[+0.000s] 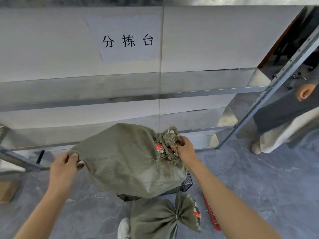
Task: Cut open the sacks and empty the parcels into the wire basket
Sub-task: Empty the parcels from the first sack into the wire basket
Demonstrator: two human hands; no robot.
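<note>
A full grey-green woven sack (127, 159) is held up on its side over the black wire basket (187, 182), which it mostly hides. My left hand (63, 167) grips the sack's bottom corner at the left. My right hand (185, 149) grips the frayed, bunched neck at the right, beside a red tag. A second sack (158, 218), tied at the neck with a white tie, lies on the floor below.
A metal shelving rack (255, 107) with a paper sign stands right behind the basket. A red crate edge (211, 213) lies on the floor at the right. Another person's legs (269, 140) stand at far right. My shoe (124, 228) is beside the second sack. Cardboard (8, 190) lies at left.
</note>
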